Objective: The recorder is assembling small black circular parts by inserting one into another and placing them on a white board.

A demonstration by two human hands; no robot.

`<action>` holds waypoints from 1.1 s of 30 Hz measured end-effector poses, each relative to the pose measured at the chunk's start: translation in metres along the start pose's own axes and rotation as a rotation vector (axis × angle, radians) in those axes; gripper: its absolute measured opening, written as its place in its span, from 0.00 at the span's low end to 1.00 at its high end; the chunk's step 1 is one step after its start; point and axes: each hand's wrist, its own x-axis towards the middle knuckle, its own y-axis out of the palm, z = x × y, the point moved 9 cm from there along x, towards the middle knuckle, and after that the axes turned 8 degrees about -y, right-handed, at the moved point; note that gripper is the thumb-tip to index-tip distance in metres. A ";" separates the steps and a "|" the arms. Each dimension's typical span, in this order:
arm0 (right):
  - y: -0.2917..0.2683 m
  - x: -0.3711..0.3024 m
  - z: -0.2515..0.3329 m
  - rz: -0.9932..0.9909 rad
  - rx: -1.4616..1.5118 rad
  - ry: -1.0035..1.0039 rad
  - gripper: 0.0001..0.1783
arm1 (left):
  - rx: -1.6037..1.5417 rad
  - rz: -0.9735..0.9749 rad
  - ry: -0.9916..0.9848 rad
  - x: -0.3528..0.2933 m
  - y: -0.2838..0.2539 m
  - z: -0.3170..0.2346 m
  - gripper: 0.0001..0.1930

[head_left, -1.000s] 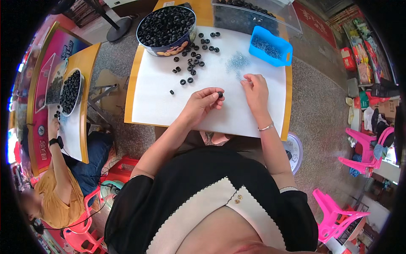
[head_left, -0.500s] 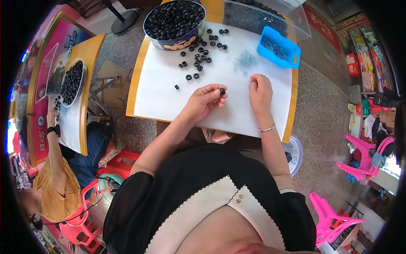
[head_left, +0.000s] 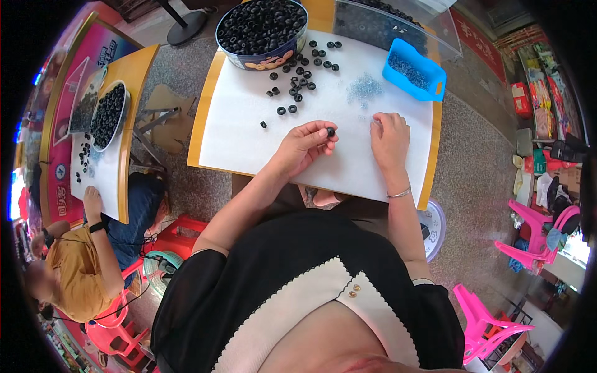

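Between the thumb and fingers of my left hand (head_left: pixel 305 148) is a black ring-shaped part (head_left: pixel 331 132), held just above the white tabletop (head_left: pixel 249 146). My right hand (head_left: pixel 392 142) rests on the right side of the table, fingers curled down and thumb close to them; whatever they pinch is hidden or too small to make out. Just beyond its fingertips lies a loose scatter of tiny clear pieces (head_left: pixel 364 90). A blue tray (head_left: pixel 413 93) with more clear pieces stands farther right. Several loose black ring parts (head_left: pixel 292 91) lie beyond my left hand.
A round tin (head_left: pixel 261 60) heaped with black ring parts stands at the table's far left. Behind the blue tray is a clear plastic box (head_left: pixel 379 28). At left, a co-worker (head_left: pixel 78 267) sits by another table with a full bowl (head_left: pixel 110 118). Pink stools (head_left: pixel 491 323) stand at right.
My right hand has shifted slightly right, and its fingers sit lower. My left hand keeps the black ring part. The co-worker's hand has drawn back from the loose parts.
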 end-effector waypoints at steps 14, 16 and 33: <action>-0.015 -0.001 0.062 0.103 0.756 0.174 0.04 | -0.010 -0.002 0.013 0.000 -0.004 0.000 0.12; -0.016 0.003 0.074 0.082 0.708 0.093 0.03 | -0.012 0.011 0.028 0.000 -0.004 0.001 0.11; 0.006 0.000 0.070 0.356 0.895 0.264 0.10 | 0.155 0.052 -0.015 -0.003 0.004 0.003 0.12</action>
